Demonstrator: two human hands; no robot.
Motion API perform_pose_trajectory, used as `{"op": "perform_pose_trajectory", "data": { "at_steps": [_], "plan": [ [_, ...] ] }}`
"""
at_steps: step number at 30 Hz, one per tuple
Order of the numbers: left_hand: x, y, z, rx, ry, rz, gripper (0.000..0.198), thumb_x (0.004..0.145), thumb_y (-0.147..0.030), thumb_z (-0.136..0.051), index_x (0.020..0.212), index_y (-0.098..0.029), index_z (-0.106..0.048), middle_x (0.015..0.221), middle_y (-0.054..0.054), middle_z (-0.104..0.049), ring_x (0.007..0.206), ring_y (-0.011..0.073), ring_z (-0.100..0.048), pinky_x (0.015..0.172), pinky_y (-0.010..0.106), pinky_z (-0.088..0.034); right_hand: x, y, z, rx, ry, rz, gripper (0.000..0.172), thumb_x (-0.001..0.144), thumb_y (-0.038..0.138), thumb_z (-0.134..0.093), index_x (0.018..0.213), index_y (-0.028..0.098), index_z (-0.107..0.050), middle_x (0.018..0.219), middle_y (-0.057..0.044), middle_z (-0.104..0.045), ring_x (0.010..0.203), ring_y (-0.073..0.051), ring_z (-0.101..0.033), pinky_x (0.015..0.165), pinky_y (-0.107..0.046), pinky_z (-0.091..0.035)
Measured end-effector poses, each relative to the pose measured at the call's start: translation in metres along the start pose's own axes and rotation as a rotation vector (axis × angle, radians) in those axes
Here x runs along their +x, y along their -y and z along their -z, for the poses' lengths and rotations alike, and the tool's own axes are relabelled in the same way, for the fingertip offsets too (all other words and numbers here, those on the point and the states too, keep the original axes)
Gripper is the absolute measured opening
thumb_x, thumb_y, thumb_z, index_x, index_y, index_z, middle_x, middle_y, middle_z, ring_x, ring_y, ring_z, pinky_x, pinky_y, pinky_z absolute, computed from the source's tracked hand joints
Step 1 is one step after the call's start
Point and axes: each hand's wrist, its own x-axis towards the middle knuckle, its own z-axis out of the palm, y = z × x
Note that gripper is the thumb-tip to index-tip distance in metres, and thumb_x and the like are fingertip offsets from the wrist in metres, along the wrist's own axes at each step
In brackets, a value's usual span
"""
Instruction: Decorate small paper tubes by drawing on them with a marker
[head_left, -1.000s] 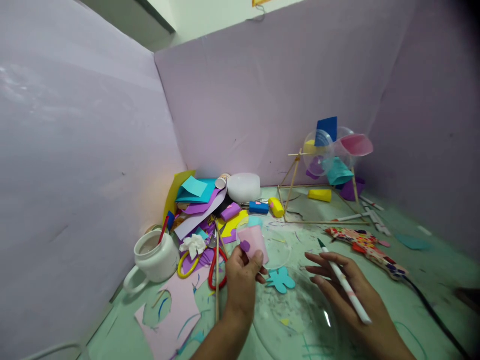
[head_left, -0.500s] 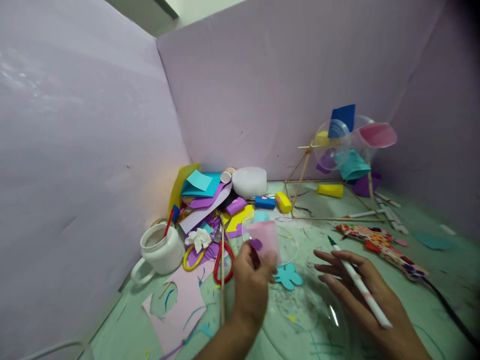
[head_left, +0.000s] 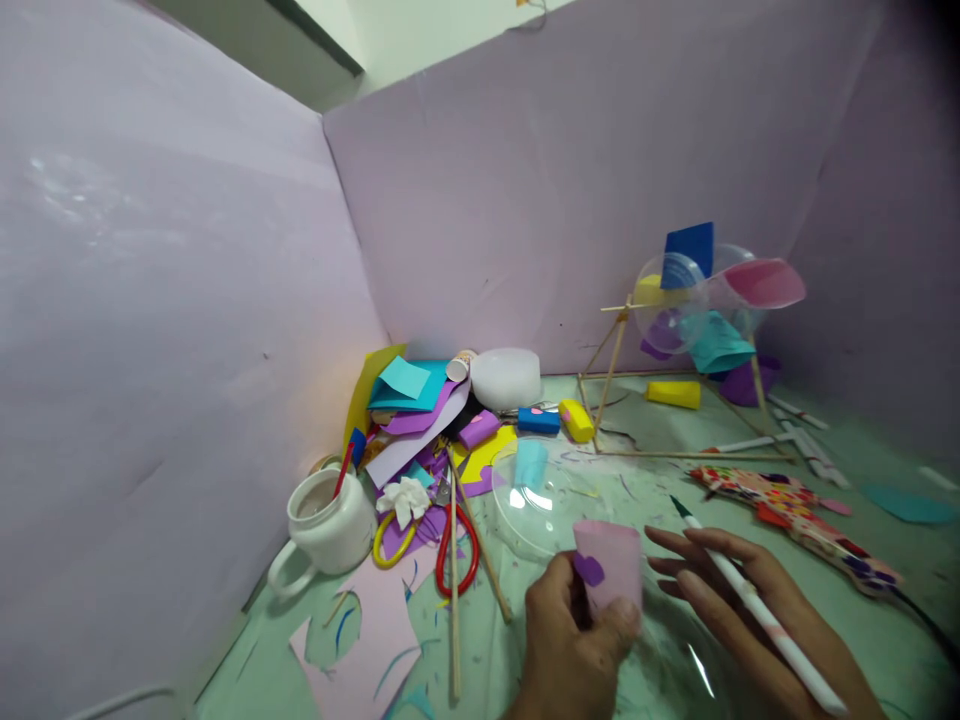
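Observation:
My left hand (head_left: pixel 574 645) pinches a pink paper piece (head_left: pixel 619 565), rolled like a small tube or pocket, with a purple heart on its side. My right hand (head_left: pixel 799 605) holds a white marker (head_left: pixel 754 602) resting across it, dark green tip uncapped and pointing up and away, fingers stretched toward the pink piece. The marker tip is apart from the paper. Just beyond my left hand lies a clear plastic disc (head_left: pixel 510 520), with a light blue rolled paper (head_left: pixel 531 463) at it. Left of that hand are thin wooden sticks (head_left: pixel 454 640) and red-handled scissors (head_left: pixel 469 565).
A white mug (head_left: pixel 330 525) stands at left beside coloured paper sheets (head_left: pixel 409 395) and pink scraps (head_left: pixel 375 620). Blue (head_left: pixel 538 420) and yellow rolls (head_left: pixel 576 421) lie at the back. At right are a stick frame (head_left: pixel 615 370) with plastic cups and a patterned corded tool (head_left: pixel 780 505).
My left hand has brought the pink paper piece nearer and to the right, toward my right hand. My right hand has shifted slightly right and down, still with the marker. The view has tilted up slightly.

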Motion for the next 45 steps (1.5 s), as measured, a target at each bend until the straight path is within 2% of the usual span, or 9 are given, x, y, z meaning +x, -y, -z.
{"op": "perform_pose_trajectory", "data": {
  "at_steps": [6, 10, 13, 18, 24, 32, 41, 45],
  "plan": [
    [-0.002, 0.005, 0.003, 0.045, 0.028, -0.077, 0.03, 0.065, -0.037, -0.071, 0.083, -0.015, -0.061, 0.065, -0.001, -0.05, 0.06, 0.0134, -0.042, 0.057, 0.026, -0.037, -0.001, 0.001, 0.001, 0.009, 0.014, 0.036, 0.046, 0.071, 0.052, -0.065, 0.108, 0.028, -0.054, 0.115, -0.012, -0.069, 0.093, -0.031, -0.071, 0.075, -0.04, -0.061],
    [-0.004, -0.002, 0.012, 0.083, -0.113, -0.215, 0.042, 0.072, -0.045, -0.066, 0.101, -0.015, -0.061, 0.075, 0.003, -0.058, 0.067, 0.0169, -0.051, 0.062, 0.027, -0.042, 0.0, -0.002, 0.003, -0.058, -0.004, 0.052, 0.045, 0.072, 0.054, -0.063, 0.108, 0.028, -0.053, 0.114, -0.011, -0.069, 0.092, -0.031, -0.071, 0.076, -0.039, -0.061],
    [-0.003, -0.005, 0.015, 0.118, -0.174, -0.267, 0.039, 0.075, -0.048, -0.063, 0.099, -0.016, -0.061, 0.074, 0.003, -0.058, 0.067, 0.0174, -0.052, 0.062, 0.027, -0.043, 0.0, -0.003, 0.003, -0.054, -0.014, 0.047, 0.045, 0.072, 0.055, -0.062, 0.107, 0.028, -0.052, 0.113, -0.011, -0.07, 0.093, -0.031, -0.071, 0.076, -0.039, -0.061],
    [-0.006, 0.001, 0.009, 0.205, -0.009, -0.218, 0.037, 0.071, -0.044, -0.066, 0.094, -0.016, -0.063, 0.071, 0.004, -0.058, 0.062, 0.0163, -0.049, 0.057, 0.026, -0.04, 0.001, 0.0, 0.002, -0.07, -0.009, 0.035, 0.042, 0.075, 0.054, -0.06, 0.109, 0.029, -0.052, 0.114, -0.009, -0.07, 0.093, -0.029, -0.071, 0.074, -0.035, -0.061],
    [-0.007, -0.005, 0.006, 0.263, 0.141, -0.129, 0.019, 0.071, -0.026, -0.063, 0.086, -0.015, -0.06, 0.068, 0.0, -0.052, 0.06, 0.0129, -0.041, 0.055, 0.025, -0.035, 0.0, 0.009, 0.003, -0.205, -0.047, 0.076, 0.04, 0.077, 0.054, -0.056, 0.106, 0.027, -0.054, 0.111, -0.008, -0.071, 0.1, -0.03, -0.068, 0.077, -0.036, -0.06],
    [-0.006, -0.007, 0.008, 0.321, 0.138, -0.134, 0.015, 0.073, -0.022, -0.061, 0.086, -0.014, -0.06, 0.069, -0.001, -0.052, 0.061, 0.0127, -0.041, 0.056, 0.024, -0.034, -0.004, 0.02, 0.001, -0.237, -0.044, 0.108, 0.038, 0.076, 0.054, -0.055, 0.103, 0.027, -0.055, 0.109, -0.01, -0.071, 0.099, -0.031, -0.068, 0.078, -0.039, -0.059],
    [-0.007, -0.009, 0.006, 0.32, 0.162, -0.129, 0.016, 0.076, -0.025, -0.06, 0.088, -0.014, -0.06, 0.07, 0.0, -0.053, 0.063, 0.0133, -0.042, 0.057, 0.024, -0.035, -0.006, 0.021, 0.0, -0.216, -0.016, 0.149, 0.035, 0.078, 0.051, -0.055, 0.101, 0.026, -0.055, 0.107, -0.011, -0.071, 0.093, -0.028, -0.07, 0.078, -0.037, -0.059],
    [-0.007, -0.008, 0.007, 0.338, 0.161, -0.123, 0.018, 0.077, -0.024, -0.06, 0.091, -0.013, -0.061, 0.072, 0.001, -0.054, 0.064, 0.0138, -0.043, 0.059, 0.025, -0.036, -0.008, 0.017, 0.0, -0.245, 0.005, 0.167, 0.033, 0.08, 0.048, -0.054, 0.105, 0.026, -0.055, 0.109, -0.01, -0.07, 0.096, -0.027, -0.069, 0.079, -0.035, -0.058]
  ]
}}
